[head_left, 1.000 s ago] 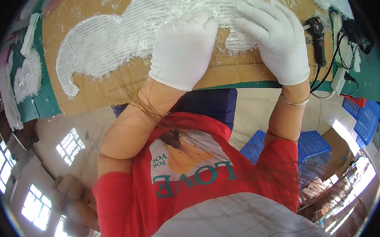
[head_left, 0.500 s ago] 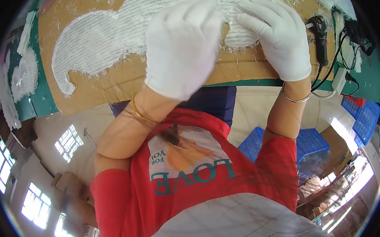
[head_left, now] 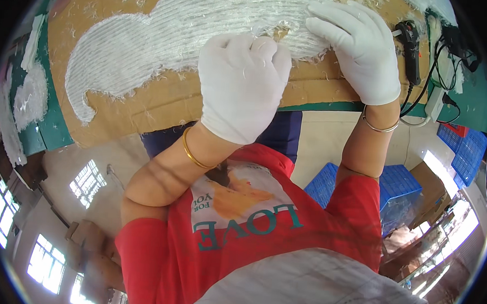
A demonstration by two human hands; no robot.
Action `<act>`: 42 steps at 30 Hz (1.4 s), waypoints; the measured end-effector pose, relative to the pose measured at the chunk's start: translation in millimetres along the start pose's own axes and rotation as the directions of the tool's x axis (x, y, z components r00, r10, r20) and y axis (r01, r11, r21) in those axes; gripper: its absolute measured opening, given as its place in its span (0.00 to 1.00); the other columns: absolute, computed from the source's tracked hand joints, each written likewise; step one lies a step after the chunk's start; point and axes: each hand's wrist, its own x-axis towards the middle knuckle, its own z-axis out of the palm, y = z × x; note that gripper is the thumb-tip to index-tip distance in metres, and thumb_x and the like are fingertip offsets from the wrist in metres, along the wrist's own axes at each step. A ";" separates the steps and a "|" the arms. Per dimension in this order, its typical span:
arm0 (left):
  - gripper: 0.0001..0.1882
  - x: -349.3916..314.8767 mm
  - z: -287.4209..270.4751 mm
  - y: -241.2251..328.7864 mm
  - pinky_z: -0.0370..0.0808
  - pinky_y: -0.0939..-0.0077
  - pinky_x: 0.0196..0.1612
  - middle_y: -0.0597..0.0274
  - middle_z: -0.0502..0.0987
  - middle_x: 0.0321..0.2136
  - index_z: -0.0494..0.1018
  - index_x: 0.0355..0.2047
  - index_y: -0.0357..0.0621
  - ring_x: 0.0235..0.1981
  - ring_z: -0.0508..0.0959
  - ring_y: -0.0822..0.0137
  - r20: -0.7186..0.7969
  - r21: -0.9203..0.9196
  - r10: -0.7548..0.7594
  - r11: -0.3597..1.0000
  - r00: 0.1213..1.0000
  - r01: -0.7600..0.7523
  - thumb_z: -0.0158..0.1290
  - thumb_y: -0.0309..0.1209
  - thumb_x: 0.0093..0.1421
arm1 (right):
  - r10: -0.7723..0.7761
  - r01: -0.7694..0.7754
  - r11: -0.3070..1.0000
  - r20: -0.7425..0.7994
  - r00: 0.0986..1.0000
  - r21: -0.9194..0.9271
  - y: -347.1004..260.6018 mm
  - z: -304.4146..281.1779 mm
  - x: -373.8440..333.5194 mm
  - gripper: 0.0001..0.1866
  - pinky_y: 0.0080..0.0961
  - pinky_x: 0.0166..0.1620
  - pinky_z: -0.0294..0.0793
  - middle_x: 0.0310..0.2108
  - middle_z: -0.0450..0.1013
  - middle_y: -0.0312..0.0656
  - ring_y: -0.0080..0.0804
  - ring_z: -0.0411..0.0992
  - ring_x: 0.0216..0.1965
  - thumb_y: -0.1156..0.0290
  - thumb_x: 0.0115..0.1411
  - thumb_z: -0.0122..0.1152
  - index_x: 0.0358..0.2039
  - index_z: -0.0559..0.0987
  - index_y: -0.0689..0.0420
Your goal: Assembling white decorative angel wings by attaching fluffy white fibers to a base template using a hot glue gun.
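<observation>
Now curled, holding what I cannot tell, the left hand [head_left: 244,89] has drawn back to the cloth [head_left: 116,52]'s near edge, perhaps plucking it; the right hand [head_left: 363,56], ungrasping, covers its right end. Cardboard [head_left: 164,97] lies beneath.

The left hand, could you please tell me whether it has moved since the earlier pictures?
Yes, the left hand has moved toward the person's body, judged against the near edge of the cardboard.
</observation>
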 end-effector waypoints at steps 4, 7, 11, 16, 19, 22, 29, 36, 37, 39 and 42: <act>0.05 -1.9 2.5 -2.2 0.67 0.65 0.32 0.65 0.65 0.20 0.72 0.22 0.48 0.26 0.71 0.63 -0.018 -0.023 0.015 1.000 1.000 -0.016 0.58 0.27 0.48 | 0.002 0.096 0.960 0.351 0.936 -0.261 -11.1 -35.8 8.3 0.19 0.37 0.52 0.78 0.51 0.80 0.38 0.43 0.77 0.52 0.79 0.50 0.62 0.44 0.83 0.49; 0.04 -5.5 -6.8 3.8 0.67 0.64 0.32 0.65 0.66 0.23 0.73 0.25 0.48 0.27 0.71 0.64 0.073 0.022 0.067 0.997 0.995 -0.069 0.58 0.27 0.49 | 0.033 0.057 0.964 0.330 0.943 -0.258 -16.7 -29.5 12.6 0.18 0.36 0.51 0.78 0.49 0.81 0.37 0.42 0.78 0.50 0.80 0.49 0.61 0.41 0.83 0.48; 0.08 -23.5 -24.5 17.4 0.70 0.67 0.36 0.66 0.71 0.30 0.75 0.35 0.47 0.31 0.73 0.66 0.239 -0.209 0.123 0.975 0.963 -0.072 0.54 0.31 0.54 | 0.093 0.001 0.964 0.342 0.935 -0.265 -16.8 -26.5 9.7 0.16 0.37 0.51 0.78 0.50 0.81 0.38 0.44 0.78 0.50 0.79 0.51 0.59 0.40 0.84 0.49; 0.11 -56.5 -66.5 -7.4 0.74 0.70 0.37 0.64 0.80 0.37 0.79 0.38 0.49 0.34 0.79 0.66 0.318 -0.377 0.190 0.924 0.929 -0.060 0.54 0.34 0.56 | 0.094 0.008 0.960 0.351 0.932 -0.279 -18.3 -41.1 10.1 0.17 0.37 0.54 0.77 0.50 0.81 0.38 0.45 0.78 0.51 0.81 0.48 0.58 0.39 0.84 0.51; 0.21 -70.0 -85.4 -55.6 0.74 0.60 0.39 0.58 0.79 0.41 0.78 0.46 0.48 0.37 0.78 0.54 0.293 -0.102 -0.042 0.992 0.955 0.074 0.60 0.36 0.51 | 0.146 -0.109 0.975 0.192 0.971 -0.192 -24.5 -62.0 9.2 0.19 0.37 0.59 0.74 0.51 0.80 0.47 0.48 0.77 0.55 0.87 0.55 0.56 0.45 0.84 0.61; 0.31 -84.5 -81.3 -71.1 0.68 0.51 0.56 0.53 0.75 0.54 0.76 0.55 0.45 0.53 0.72 0.48 0.186 -0.011 -0.169 0.985 0.968 0.175 0.63 0.42 0.51 | 0.380 -0.426 0.888 -0.245 0.892 -0.171 -38.2 -91.6 -6.4 0.18 0.33 0.62 0.71 0.55 0.78 0.51 0.43 0.75 0.58 0.82 0.67 0.53 0.56 0.78 0.71; 0.43 -46.6 -59.1 -34.7 0.51 0.39 0.69 0.45 0.65 0.66 0.65 0.65 0.39 0.68 0.60 0.41 0.299 -0.197 -0.101 0.966 0.949 0.165 0.62 0.51 0.55 | 0.868 -0.736 0.220 -0.216 0.448 -0.640 8.4 -130.7 -87.2 0.35 0.36 0.54 0.73 0.46 0.79 0.57 0.47 0.77 0.48 0.47 0.62 0.66 0.55 0.77 0.68; 0.39 -36.1 -57.8 -27.5 0.55 0.42 0.66 0.48 0.69 0.63 0.70 0.61 0.43 0.65 0.65 0.47 0.355 -0.327 0.080 0.944 0.931 0.044 0.59 0.54 0.56 | 0.975 -0.870 0.021 -0.182 0.126 -0.492 8.4 -133.6 -48.4 0.39 0.38 0.50 0.75 0.41 0.81 0.59 0.51 0.80 0.43 0.41 0.58 0.67 0.55 0.79 0.65; 0.37 -38.3 -67.0 -34.7 0.56 0.43 0.66 0.49 0.69 0.62 0.71 0.60 0.43 0.64 0.66 0.47 0.312 -0.313 0.075 0.949 0.947 0.028 0.59 0.53 0.56 | 0.960 -0.867 0.106 -0.176 0.217 -0.486 6.0 -133.8 -50.1 0.39 0.36 0.47 0.77 0.41 0.81 0.58 0.50 0.81 0.41 0.41 0.57 0.68 0.54 0.80 0.65; 0.32 -43.6 -87.9 -55.8 0.57 0.44 0.65 0.49 0.72 0.59 0.74 0.57 0.42 0.63 0.69 0.47 0.229 -0.255 0.031 0.967 0.973 0.029 0.59 0.48 0.56 | 0.899 -0.779 0.217 -0.189 0.394 -0.589 19.9 -137.8 -73.7 0.36 0.35 0.44 0.77 0.38 0.82 0.56 0.47 0.81 0.37 0.42 0.58 0.68 0.52 0.81 0.65; 0.31 -71.0 -106.5 -96.5 0.57 0.45 0.66 0.50 0.75 0.58 0.72 0.60 0.41 0.63 0.70 0.48 0.066 -0.119 -0.101 0.987 0.993 0.108 0.59 0.36 0.55 | 0.786 -0.625 0.339 -0.154 0.599 -0.703 26.7 -135.8 -75.5 0.31 0.34 0.35 0.76 0.29 0.80 0.50 0.42 0.78 0.27 0.47 0.60 0.67 0.46 0.82 0.66</act>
